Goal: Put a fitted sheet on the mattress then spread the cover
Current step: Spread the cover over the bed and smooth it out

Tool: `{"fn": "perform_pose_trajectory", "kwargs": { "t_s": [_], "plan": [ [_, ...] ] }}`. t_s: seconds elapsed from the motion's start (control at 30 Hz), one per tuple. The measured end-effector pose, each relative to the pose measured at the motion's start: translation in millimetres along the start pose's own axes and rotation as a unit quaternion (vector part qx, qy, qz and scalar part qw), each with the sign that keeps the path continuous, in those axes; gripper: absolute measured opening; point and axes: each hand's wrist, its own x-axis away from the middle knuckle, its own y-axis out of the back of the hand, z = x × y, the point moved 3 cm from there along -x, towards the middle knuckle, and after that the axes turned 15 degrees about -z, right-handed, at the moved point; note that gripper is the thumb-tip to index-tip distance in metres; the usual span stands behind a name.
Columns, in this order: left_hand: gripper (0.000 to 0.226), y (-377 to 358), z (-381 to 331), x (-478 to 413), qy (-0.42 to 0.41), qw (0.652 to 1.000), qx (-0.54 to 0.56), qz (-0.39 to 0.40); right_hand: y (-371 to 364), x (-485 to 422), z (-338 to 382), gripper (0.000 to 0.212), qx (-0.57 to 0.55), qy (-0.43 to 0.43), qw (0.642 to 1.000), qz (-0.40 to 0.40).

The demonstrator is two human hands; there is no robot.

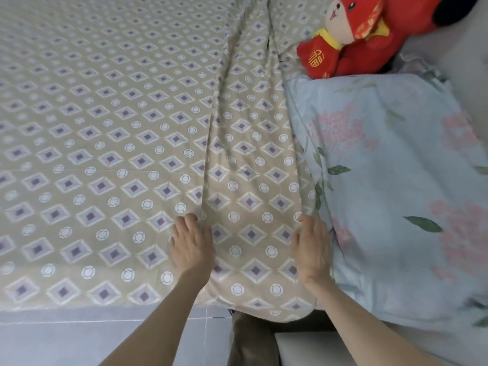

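Landmark: I take the floral pillow (396,194) as reference; it lies at the right side of the bed, pale blue with pink blooms and green leaves
Cover: the beige diamond-print cover (105,128) lies flat over the bed, left of the pillow, and reaches the near bed edge
Folded band: a raised lengthwise fold of the same fabric (248,159) runs from the far end to the near edge, directly against the pillow's left side; its near end hangs slightly over the bed edge
Left hand: my view shows the left hand (191,247) palm down on the cover, on the side of the band away from the pillow, touching the band's left crease; fingers extended, nothing gripped
Right hand: the right hand (313,249) rests between the band and the pillow, fingers straight and together, touching the band's right edge; nothing gripped
Plush toy: a red plush toy (356,35) lies just beyond the pillow's far end
Floor: grey tiled floor (79,339) shows below the bed edge, near-left of the pillow
Trouser leg: a brown trouser leg (250,339) stands under the band's overhanging end
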Motion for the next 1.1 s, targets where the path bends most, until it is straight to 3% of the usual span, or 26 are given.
{"fn": "perform_pose_trajectory", "kwargs": {
  "t_s": [0.07, 0.13, 0.23, 0.4, 0.6, 0.77, 1.1],
  "plan": [
    [0.038, -1.3, -20.7, -22.0, -0.126, 0.991, -0.028, -0.035, -12.7, -17.1, 6.5, 0.043, -0.021, 0.047, 0.999, 0.000],
    [0.062, -18.3, -49.8, -52.6, -0.263, 0.962, -0.063, 0.036, -30.1, -46.4, 16.4, 0.046, -0.029, 0.077, 0.996, 0.022],
    [0.055, -64.0, -77.4, -86.6, -0.363, 0.919, -0.099, 0.115, -67.8, -84.1, 29.6, 0.048, -0.025, 0.137, 0.986, 0.091],
    [0.062, -127.8, -111.2, -168.8, -0.323, 0.939, -0.078, 0.089, -128.6, -173.4, 48.7, 0.055, -0.022, 0.151, 0.983, 0.103],
    [0.057, -192.1, -155.2, -310.9, -0.241, 0.965, -0.069, 0.077, -200.8, -325.0, 73.7, 0.064, -0.011, 0.086, 0.989, 0.117],
    [0.057, -231.5, -180.2, -405.4, -0.230, 0.968, -0.080, 0.067, -245.4, -426.3, 93.6, 0.052, -0.003, 0.071, 0.991, 0.110],
    [0.055, -274.3, -211.9, -520.3, -0.188, 0.977, -0.081, 0.065, -301.6, -539.4, 123.6, 0.053, 0.000, 0.046, 0.996, 0.077]
  ]
}}
